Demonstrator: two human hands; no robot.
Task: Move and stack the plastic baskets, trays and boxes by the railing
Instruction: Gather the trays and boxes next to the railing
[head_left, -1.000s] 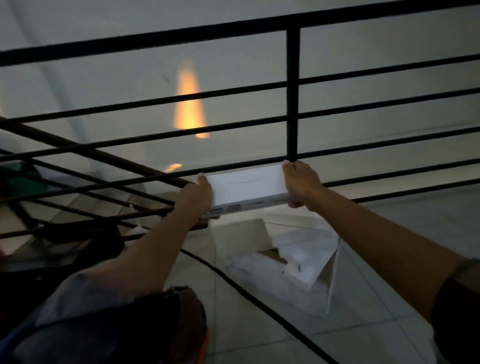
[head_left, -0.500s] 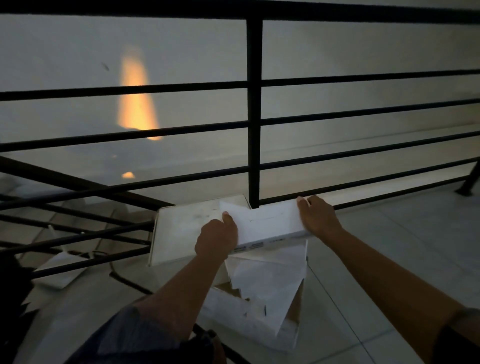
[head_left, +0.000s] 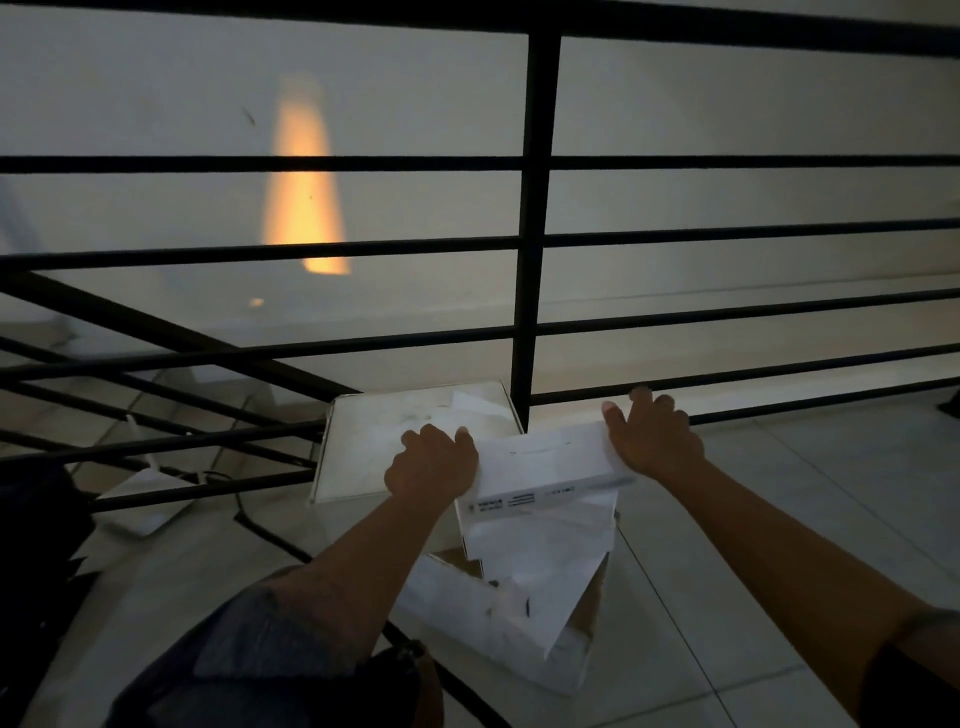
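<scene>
I hold a flat white box (head_left: 545, 465) by its two short ends, just in front of the black railing (head_left: 535, 218). My left hand (head_left: 434, 462) grips the left end and my right hand (head_left: 652, 441) grips the right end. The box hovers low over an open white carton (head_left: 519, 623) on the floor, whose flaps and loose white sheets stick up. A larger flat white box (head_left: 374, 447) lies behind my left hand, against the railing post.
A white router-like device (head_left: 143, 501) with a dark cable (head_left: 270, 535) lies on the tiled floor at the left. Beyond the railing bars is a stairwell with an orange light patch (head_left: 304, 197) on the wall. Bare tiles (head_left: 831, 493) spread to the right.
Both hands have lowered the flat white box from railing height down to just above the open carton. The view has tilted down, bringing the larger box and the router-like device into sight.
</scene>
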